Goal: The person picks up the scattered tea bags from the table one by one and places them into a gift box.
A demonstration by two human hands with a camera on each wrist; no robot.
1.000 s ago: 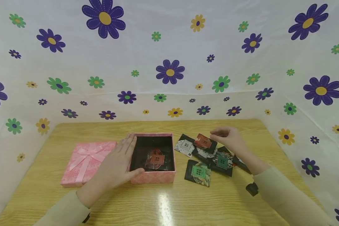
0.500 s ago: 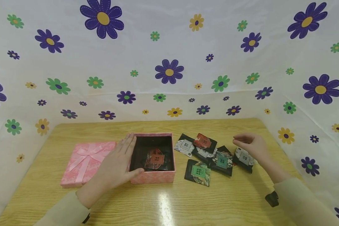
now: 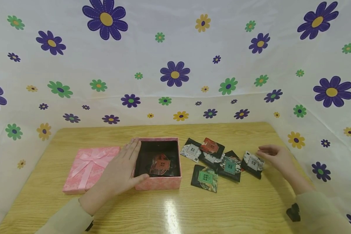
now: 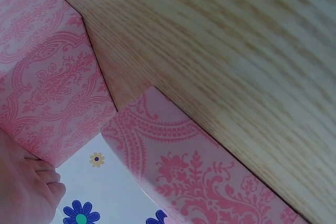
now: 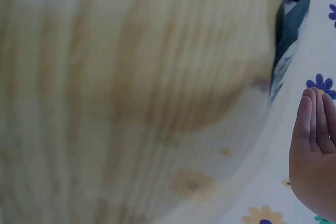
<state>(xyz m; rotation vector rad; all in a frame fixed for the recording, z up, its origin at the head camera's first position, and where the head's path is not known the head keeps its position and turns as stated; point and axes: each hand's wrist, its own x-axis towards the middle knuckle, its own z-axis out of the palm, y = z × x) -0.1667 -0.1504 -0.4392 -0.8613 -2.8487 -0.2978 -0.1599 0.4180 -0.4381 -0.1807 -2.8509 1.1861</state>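
Observation:
My left hand (image 3: 120, 169) lies with straight fingers along the left wall of an open pink box (image 3: 159, 184), its thumb at the front corner. In the left wrist view the fingers touch the patterned side of the box (image 4: 47, 77). Inside the black interior lies a dark sachet with a red label (image 3: 161, 164). My right hand (image 3: 276, 159) hovers just right of a black sachet with a white label (image 3: 253, 165), fingers extended and holding nothing. In the right wrist view the straight fingers of the right hand (image 5: 315, 150) show at the right edge.
Left of the box sits its pink lid with a ribbon bow (image 3: 90, 165). Several more sachets lie right of the box, among them a green-labelled one (image 3: 204, 178), a teal-labelled one (image 3: 230, 166) and a red one (image 3: 212, 147). A flowered cloth (image 3: 175, 110) encloses the wooden table (image 3: 134, 214).
My right hand has moved right, from above the red sachet to beyond the far-right white-labelled sachet, which is now uncovered. The left hand stays on the box.

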